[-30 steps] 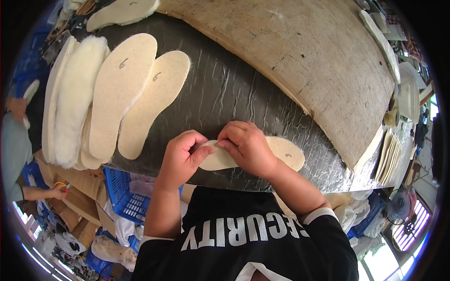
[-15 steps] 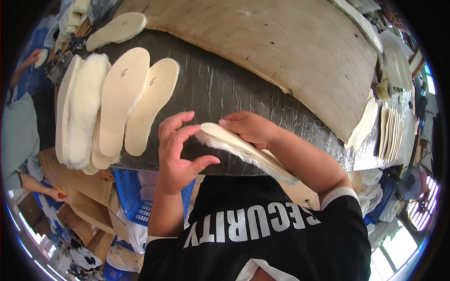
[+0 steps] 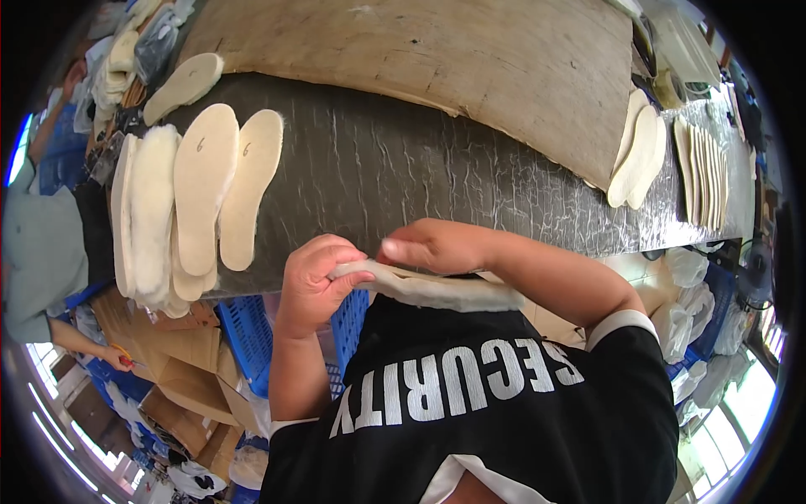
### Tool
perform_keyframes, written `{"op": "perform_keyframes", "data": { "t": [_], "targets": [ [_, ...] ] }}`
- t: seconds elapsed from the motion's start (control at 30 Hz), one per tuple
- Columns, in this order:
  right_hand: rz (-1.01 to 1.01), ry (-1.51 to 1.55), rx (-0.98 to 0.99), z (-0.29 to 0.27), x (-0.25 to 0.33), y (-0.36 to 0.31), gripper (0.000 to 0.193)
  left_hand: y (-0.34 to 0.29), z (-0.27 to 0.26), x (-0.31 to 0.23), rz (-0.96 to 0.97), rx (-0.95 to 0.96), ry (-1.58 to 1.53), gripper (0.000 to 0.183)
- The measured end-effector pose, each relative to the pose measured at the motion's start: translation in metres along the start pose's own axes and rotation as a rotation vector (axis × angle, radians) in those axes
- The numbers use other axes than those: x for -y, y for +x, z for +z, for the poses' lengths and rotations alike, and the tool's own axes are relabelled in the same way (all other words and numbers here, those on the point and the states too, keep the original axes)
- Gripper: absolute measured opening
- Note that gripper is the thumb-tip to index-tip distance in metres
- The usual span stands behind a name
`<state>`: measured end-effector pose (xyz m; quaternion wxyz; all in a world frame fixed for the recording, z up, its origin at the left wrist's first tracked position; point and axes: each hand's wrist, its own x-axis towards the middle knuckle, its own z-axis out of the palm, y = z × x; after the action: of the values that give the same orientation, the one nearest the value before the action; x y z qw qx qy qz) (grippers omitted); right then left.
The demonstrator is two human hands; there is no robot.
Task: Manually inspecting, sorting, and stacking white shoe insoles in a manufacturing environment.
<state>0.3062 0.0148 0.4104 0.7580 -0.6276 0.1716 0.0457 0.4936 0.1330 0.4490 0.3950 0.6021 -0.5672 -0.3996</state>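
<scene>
At the near table edge my left hand (image 3: pixel 317 284) is closed, thumb and fingers pinching the left end of a cream fleece insole (image 3: pixel 457 293). The insole lies sideways in front of my body, fleece side toward me. Just above its left half is my right hand (image 3: pixel 426 246), thumb showing; its fingers are blurred and partly hidden, so its grip is unclear. At the left of the table several insoles (image 3: pixel 204 189) lie side by side, one with white fleece (image 3: pixel 154 214) upward. Another single insole (image 3: pixel 183 86) lies farther back.
A large brown board (image 3: pixel 403 55) covers the back of the dark table (image 3: pixel 336 168). More insoles (image 3: pixel 645 151) and a row of upright ones (image 3: pixel 701 181) stand to the right. Below left are a blue crate (image 3: pixel 243 336) and cardboard boxes (image 3: pixel 197 382); a co-worker's hand (image 3: pixel 113 357) holds scissors.
My left hand, open and apart before, has closed on the insole's left end. The insole has come nearer my body and turned more level. The view has shifted slightly.
</scene>
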Motion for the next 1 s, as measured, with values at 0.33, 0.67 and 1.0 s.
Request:
{"op": "perform_keyframes", "data": {
  "t": [0.33,0.67,1.0],
  "targets": [
    [-0.257,-0.977,-0.269,0.014,0.008,-0.026,0.028,-0.015,0.02,0.012,0.056,-0.105,-0.039,0.02],
    [-0.136,-1.182,-0.535,-0.006,-0.025,-0.002,0.053,0.006,0.04,0.058,-0.095,-0.242,0.695,0.05],
    [0.035,-1.243,-0.543,-0.015,-0.058,-0.01,0.078,0.034,0.072,0.065,0.091,0.132,0.945,0.089]
  ]
}}
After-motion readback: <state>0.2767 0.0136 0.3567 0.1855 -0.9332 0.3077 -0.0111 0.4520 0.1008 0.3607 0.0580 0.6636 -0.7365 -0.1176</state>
